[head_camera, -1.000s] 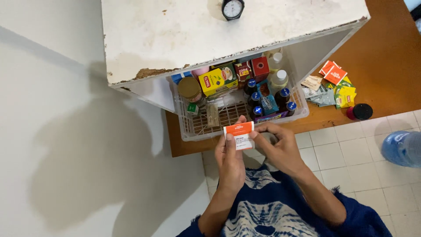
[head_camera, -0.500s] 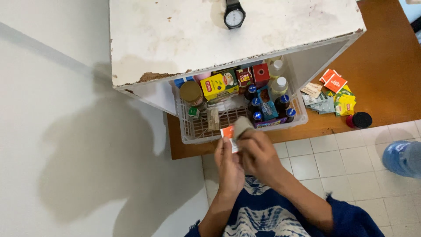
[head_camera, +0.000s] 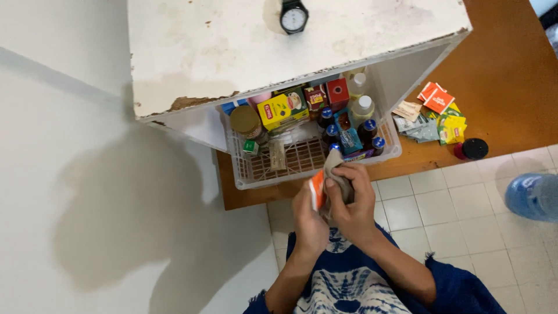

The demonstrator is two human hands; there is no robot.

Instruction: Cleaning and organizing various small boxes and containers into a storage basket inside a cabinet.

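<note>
My left hand (head_camera: 308,218) holds a small orange and white sachet (head_camera: 317,189) upright by its lower part. My right hand (head_camera: 353,200) grips a grey-brown cloth (head_camera: 337,174) and presses it against the sachet's face. Both hands hover just in front of a white plastic basket (head_camera: 256,174) that holds a yellow box (head_camera: 283,109), a brown-lidded jar (head_camera: 245,120), a red box (head_camera: 337,92) and several dark bottles with blue caps (head_camera: 367,129).
The basket sits under a worn white cabinet top (head_camera: 232,46) with a black wristwatch (head_camera: 293,17) on it. Loose orange and yellow sachets (head_camera: 439,113) and a black-lidded jar (head_camera: 474,149) lie on the wooden board (head_camera: 505,75). A blue water bottle (head_camera: 532,195) lies on the tiled floor.
My right hand has brought the cloth over the sachet and moved it across the face. The sachet has turned edge-on, and both hands have shifted slightly right and down.
</note>
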